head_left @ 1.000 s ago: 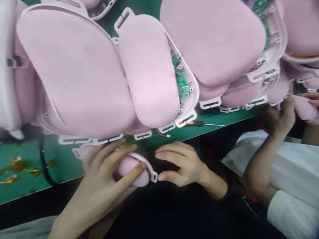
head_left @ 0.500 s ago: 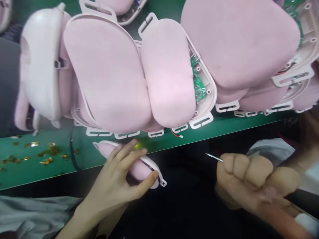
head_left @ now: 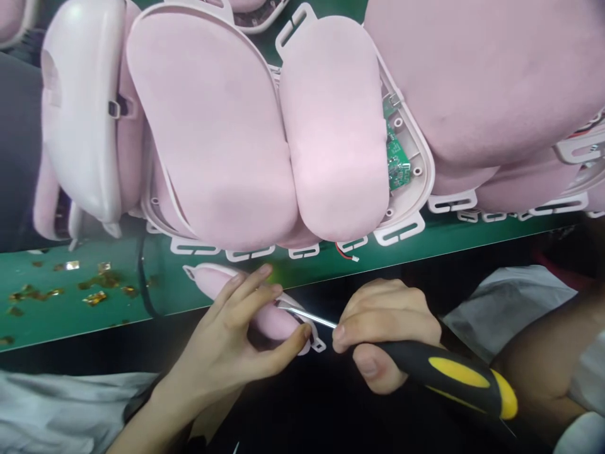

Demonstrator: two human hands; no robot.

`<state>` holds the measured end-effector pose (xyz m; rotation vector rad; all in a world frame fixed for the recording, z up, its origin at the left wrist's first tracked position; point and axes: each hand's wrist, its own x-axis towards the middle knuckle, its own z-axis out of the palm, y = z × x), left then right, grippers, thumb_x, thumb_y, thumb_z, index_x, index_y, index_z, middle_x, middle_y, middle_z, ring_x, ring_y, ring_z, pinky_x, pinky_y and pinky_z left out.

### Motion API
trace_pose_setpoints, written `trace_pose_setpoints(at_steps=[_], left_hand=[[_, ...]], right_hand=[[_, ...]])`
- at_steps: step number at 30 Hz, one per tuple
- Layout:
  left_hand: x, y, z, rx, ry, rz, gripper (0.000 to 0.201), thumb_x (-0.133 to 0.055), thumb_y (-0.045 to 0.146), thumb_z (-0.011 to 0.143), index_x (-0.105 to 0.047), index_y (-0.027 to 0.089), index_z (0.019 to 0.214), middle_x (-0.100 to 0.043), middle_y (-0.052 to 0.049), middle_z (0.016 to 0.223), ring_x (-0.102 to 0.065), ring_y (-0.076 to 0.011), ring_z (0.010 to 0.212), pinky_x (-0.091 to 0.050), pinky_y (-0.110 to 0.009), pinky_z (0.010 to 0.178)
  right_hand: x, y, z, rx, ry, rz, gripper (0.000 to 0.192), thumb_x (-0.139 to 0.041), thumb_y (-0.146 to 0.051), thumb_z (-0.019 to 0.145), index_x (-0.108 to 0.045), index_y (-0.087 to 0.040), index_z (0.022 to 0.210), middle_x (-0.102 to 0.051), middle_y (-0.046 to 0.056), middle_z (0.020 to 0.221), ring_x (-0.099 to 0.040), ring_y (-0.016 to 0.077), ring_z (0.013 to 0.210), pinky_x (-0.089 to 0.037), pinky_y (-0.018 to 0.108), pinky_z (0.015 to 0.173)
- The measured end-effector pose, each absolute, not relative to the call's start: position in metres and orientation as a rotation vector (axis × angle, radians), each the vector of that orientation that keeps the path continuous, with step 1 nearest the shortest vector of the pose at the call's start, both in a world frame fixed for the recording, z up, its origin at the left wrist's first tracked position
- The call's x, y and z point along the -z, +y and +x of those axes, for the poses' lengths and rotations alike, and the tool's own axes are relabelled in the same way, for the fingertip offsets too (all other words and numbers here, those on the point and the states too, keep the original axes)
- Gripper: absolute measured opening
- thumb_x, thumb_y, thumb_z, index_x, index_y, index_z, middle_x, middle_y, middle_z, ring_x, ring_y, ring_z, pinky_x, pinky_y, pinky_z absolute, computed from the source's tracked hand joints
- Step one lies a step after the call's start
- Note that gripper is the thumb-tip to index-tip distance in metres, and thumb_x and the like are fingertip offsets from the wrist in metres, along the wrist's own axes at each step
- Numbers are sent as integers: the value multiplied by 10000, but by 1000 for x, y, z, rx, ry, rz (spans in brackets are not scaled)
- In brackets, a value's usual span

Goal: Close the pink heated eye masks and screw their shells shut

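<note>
My left hand (head_left: 241,340) grips a pink and white padded casing (head_left: 276,323) at the table's front edge, fingers over its top and thumb along its near side. A white slotted loop sticks out at each end of it. In my right hand (head_left: 390,325) is a screwdriver (head_left: 454,375) with a black and yellow handle. Its metal shaft points left, and the tip meets the seam between the casing's pink pad and white rim. How deep the tip sits is hidden.
Several pink padded casings (head_left: 338,132) with white slotted loops crowd the green table (head_left: 302,268). One shows a green circuit board (head_left: 398,165). A pink and white casing (head_left: 85,113) stands at the left. Gold foil scraps (head_left: 97,297) and a black cable (head_left: 144,284) lie left of my hand.
My right hand has swung left and turned, bringing the screwdriver's tip from open air to the casing's seam. My left hand keeps its hold. The whole view has shifted slightly.
</note>
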<state>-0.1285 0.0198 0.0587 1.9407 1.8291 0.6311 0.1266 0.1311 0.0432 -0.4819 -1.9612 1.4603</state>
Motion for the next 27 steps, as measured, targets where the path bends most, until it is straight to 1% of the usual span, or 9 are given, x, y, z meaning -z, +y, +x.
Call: trace_pose_setpoints(at_steps=[3, 6, 10, 13, 15, 18, 21, 24, 27], left_hand=[[-59, 20, -129, -656, 1800, 1984, 442, -742, 375, 1056, -573, 247, 1443, -824, -57, 1173, -814, -331, 1224, -605, -490, 1119], [-61, 23, -127, -650, 1806, 2031, 411, -727, 335, 1075, -566, 200, 1427, -805, -67, 1168, -807, -312, 1239, -589, -442, 1147], [-64, 27, -126, -630, 1768, 2121, 363, -706, 330, 1102, -561, 176, 1397, -780, -63, 1154, -802, -286, 1235, -584, -400, 1155], [-64, 28, -127, -641, 1758, 2134, 335, -698, 338, 1113, -573, 185, 1384, -765, -64, 1162, -792, -277, 1251, -595, -400, 1152], [-64, 27, -128, -642, 1764, 2105, 343, -700, 364, 1115, -577, 183, 1379, -768, -85, 1203, -791, -284, 1263, -607, -419, 1148], [-62, 24, -129, -645, 1793, 2009, 372, -692, 423, 1122, -566, 193, 1386, -780, -119, 1292, -803, -300, 1258, -622, -473, 1144], [-61, 21, -128, -670, 1794, 1945, 412, -700, 434, 1122, -549, 191, 1419, -779, -124, 1317, -797, -303, 1285, -600, -496, 1186], [-60, 20, -129, -695, 1757, 1946, 396, -717, 362, 1117, -551, 208, 1443, -755, -82, 1267, -779, -291, 1326, -588, -474, 1210], [-60, 18, -132, -669, 1673, 2057, 396, -766, 183, 1067, -628, 320, 1411, -678, -21, 1261, -720, -302, 1427, -575, -502, 1242]], right_hand=[[-41, 133, 113, -1481, -1785, -467, 291, -708, -396, 1124, -796, -168, 1282, -842, 62, 940, -785, 162, 715, -667, 276, 695], [-42, 133, 100, -1460, -1597, -483, 184, -671, -260, 1127, -815, -153, 1164, -809, 21, 803, -723, 122, 601, -603, 229, 602], [-46, 132, 93, -1417, -1511, -482, 194, -635, -209, 1097, -805, -132, 1046, -736, 7, 697, -676, 121, 553, -566, 234, 561], [-49, 134, 95, -1450, -1580, -502, 182, -617, -179, 1057, -790, -130, 1089, -735, 15, 739, -658, 126, 582, -582, 256, 604], [-50, 136, 98, -1470, -1635, -513, 182, -625, -161, 1018, -780, -133, 1109, -754, 25, 778, -651, 131, 608, -600, 268, 642], [-49, 138, 101, -1469, -1647, -462, 159, -642, -144, 975, -774, -124, 1060, -763, 40, 783, -652, 140, 625, -595, 281, 643], [-48, 136, 102, -1483, -1634, -434, 142, -662, -148, 972, -783, -107, 1036, -763, 51, 787, -660, 143, 641, -591, 287, 641], [-48, 135, 102, -1485, -1648, -425, 147, -654, -142, 985, -785, -100, 1037, -758, 49, 780, -667, 140, 636, -594, 285, 642], [-48, 136, 103, -1485, -1662, -431, 152, -639, -133, 998, -777, -112, 1057, -776, 48, 796, -700, 144, 651, -614, 286, 667]])
